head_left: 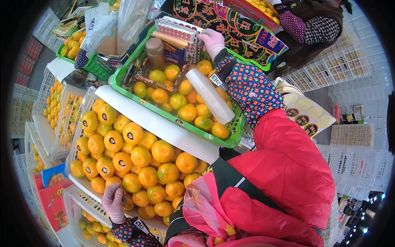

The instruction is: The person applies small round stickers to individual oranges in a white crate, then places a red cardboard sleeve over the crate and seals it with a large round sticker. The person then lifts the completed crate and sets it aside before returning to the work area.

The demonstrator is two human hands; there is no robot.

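Observation:
My right hand (212,42), in a pale pink knit glove, pinches the edge of a sticker sheet at the far side of the green basket (119,82). Sheets with rows of small red round stickers (175,32) stand upright there. At the near left, my left hand (113,203), gloved alike, is curled closed against the edge of a crate of mandarins (141,156); what its fingers hold, if anything, is hidden. Several mandarins at the crate's left carry dark oval stickers (112,140). More mandarins (187,112), some greenish, lie in the basket.
A clear plastic roll (210,96) and a brown-capped jar (155,53) are in the basket. A white strip (156,123) separates basket and crate. Large round labels (308,113) lie at right. Another person's checked sleeve (322,29) shows at top right. White crates (53,119) stand left.

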